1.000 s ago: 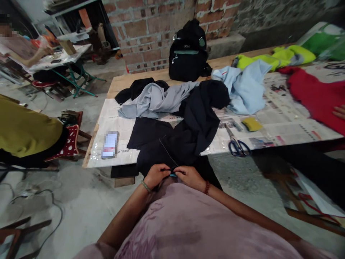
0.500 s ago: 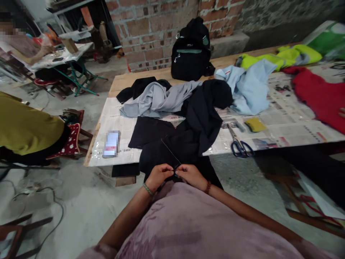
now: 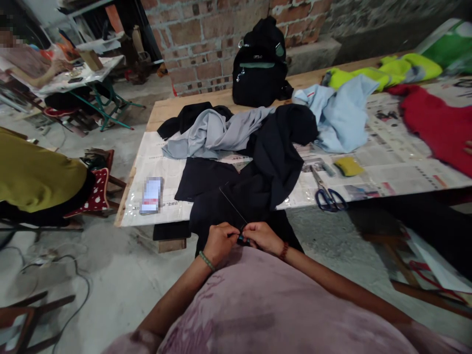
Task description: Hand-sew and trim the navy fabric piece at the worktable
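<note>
My left hand (image 3: 222,242) and my right hand (image 3: 263,237) meet at the lap, fingers pinched together over the near edge of a black garment (image 3: 228,204). The left fingertips grip its cloth. Between the hands shows a small blue-green thing (image 3: 242,238), too small to name. A thin pale thread (image 3: 233,206) slants across the black cloth down to my right fingertips. What the right fingers pinch is hidden. Beyond the hands, the garment spreads onto the table and bunches up on the right.
Blue-handled scissors (image 3: 329,196) and a yellow pad (image 3: 348,166) lie on the newspaper-covered table (image 3: 391,172). A phone (image 3: 151,195) is near the left corner. Grey (image 3: 217,132), light blue (image 3: 342,115) and red garments (image 3: 438,123) lie farther back, before a black backpack (image 3: 260,73). People sit left.
My fingers have shifted slightly at the garment's edge, and more of the blue-green thing shows between them. The thread looks straighter. The view has tilted a little.
</note>
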`<move>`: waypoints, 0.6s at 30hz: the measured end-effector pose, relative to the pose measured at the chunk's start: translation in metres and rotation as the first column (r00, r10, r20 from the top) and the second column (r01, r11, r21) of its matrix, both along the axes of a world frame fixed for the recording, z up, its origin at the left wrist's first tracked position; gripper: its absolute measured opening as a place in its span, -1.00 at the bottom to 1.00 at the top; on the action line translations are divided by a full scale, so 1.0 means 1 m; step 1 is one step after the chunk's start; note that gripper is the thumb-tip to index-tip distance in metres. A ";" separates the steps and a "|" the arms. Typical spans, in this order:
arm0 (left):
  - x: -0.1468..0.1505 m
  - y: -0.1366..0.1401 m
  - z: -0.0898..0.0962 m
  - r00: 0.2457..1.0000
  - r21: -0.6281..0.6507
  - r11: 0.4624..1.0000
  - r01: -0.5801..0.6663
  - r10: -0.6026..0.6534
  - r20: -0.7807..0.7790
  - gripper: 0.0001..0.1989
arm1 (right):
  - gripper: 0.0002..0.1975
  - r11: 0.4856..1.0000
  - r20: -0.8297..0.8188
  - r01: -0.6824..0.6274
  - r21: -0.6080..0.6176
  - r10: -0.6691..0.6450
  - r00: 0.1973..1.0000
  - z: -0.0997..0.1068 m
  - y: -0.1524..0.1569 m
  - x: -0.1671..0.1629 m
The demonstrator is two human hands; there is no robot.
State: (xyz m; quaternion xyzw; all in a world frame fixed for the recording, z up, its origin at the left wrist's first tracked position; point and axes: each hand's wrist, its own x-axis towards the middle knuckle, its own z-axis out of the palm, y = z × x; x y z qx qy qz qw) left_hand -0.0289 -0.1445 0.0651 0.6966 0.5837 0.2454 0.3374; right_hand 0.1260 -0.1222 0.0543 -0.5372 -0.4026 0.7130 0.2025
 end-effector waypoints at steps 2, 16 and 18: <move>0.002 -0.001 -0.002 0.999 0.068 0.997 0.036 -0.033 -0.036 -0.81 | -0.89 1.000 0.046 -0.015 0.010 0.015 0.999 0.001 0.000 0.000; -0.002 0.004 -0.002 0.992 -0.184 0.983 -0.014 0.037 0.119 -0.89 | -0.95 0.997 -0.057 0.028 -0.066 -0.032 0.998 -0.006 -0.002 0.010; -0.002 0.006 0.000 0.988 -0.222 0.975 -0.022 0.055 0.143 -0.89 | -0.94 0.998 -0.051 0.006 -0.068 -0.009 0.999 -0.005 -0.001 0.010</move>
